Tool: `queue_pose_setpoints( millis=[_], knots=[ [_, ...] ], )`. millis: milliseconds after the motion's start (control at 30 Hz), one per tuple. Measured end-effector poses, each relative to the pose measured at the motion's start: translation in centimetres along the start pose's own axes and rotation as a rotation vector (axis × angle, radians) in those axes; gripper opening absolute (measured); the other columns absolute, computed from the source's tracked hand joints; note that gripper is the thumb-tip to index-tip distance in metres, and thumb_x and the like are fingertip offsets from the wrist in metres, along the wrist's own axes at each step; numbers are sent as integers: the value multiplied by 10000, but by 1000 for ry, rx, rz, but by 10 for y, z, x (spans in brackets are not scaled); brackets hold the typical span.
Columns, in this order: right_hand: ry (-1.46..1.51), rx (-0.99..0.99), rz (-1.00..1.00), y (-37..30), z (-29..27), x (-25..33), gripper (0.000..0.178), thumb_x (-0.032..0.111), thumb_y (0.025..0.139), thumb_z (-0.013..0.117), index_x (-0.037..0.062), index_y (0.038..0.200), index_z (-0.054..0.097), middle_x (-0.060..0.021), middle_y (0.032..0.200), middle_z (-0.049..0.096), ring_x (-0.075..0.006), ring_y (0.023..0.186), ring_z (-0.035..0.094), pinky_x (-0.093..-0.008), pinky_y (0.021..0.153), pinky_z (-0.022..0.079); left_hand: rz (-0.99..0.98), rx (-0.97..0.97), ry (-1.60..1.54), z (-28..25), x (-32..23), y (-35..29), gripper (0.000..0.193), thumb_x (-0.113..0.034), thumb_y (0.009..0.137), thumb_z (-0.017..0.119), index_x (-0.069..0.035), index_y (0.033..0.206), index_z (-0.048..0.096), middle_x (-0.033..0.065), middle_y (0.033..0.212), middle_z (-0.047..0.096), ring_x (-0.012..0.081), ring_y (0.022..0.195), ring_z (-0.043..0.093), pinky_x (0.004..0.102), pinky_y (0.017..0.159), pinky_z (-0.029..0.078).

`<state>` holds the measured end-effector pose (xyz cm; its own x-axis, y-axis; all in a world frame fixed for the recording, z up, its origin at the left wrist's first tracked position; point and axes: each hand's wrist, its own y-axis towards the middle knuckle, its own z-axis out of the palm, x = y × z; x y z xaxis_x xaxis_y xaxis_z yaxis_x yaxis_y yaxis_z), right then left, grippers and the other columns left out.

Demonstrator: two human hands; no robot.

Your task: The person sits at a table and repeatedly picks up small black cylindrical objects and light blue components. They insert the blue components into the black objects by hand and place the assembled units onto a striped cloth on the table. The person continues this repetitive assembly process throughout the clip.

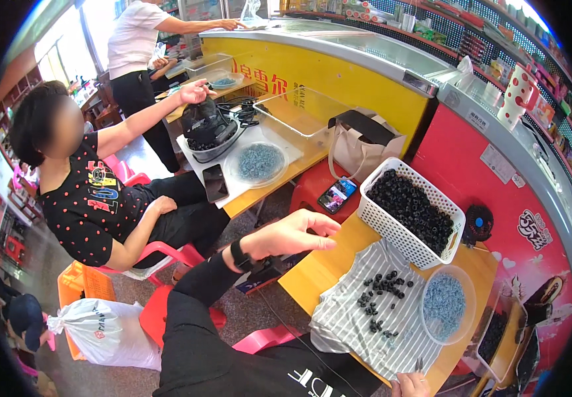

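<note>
My left hand (292, 235), with a black band on its wrist, is raised in the air left of the small wooden table (302, 281). Its fingers are loosely bent, thumb apart, and nothing shows in them. At the table's near edge my right hand (410, 386) is closed on what look like metal tweezers (419, 365), tips upward; the picture's lower edge cuts this hand off. Beyond it, small black ring-like parts (382, 291) lie scattered on a striped grey cloth (339, 311). A round clear tub (446, 304) of small blue-grey pieces stands right of them.
A white perforated basket (398, 243) full of black parts stands at the table's far side. A phone (336, 196) and beige bag (365, 155) rest on a red stool. A seated co-worker (94, 198) stretches an arm over another table, which holds a similar tub (259, 163). Freezers stand behind.
</note>
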<state>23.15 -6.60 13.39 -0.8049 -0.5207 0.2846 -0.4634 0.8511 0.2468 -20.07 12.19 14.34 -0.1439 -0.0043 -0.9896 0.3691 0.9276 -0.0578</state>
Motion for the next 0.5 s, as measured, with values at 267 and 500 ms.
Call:
queue_pose_setpoints(
  millis=[267, 500],
  knots=[
    [108, -9, 30, -15, -1, 12, 146, 46, 859, 667, 27, 1003, 657, -159, 898, 624, -361, 805, 598, -438, 695, 475, 54, 187, 62, 68, -45, -73, 442, -189, 913, 724, -59, 1316, 600, 64, 1266, 641, 145, 1149, 581, 308, 942, 474],
    [138, -130, 35, -34, 13, -5, 205, 21, 687, 759, 13, 867, 661, -107, 754, 603, -302, 688, 599, -397, 616, 464, -44, 371, -119, 148, -17, -56, 397, -140, 938, 684, -49, 1316, 604, 61, 1274, 611, 123, 971, 623, 266, 837, 506]
  ],
)
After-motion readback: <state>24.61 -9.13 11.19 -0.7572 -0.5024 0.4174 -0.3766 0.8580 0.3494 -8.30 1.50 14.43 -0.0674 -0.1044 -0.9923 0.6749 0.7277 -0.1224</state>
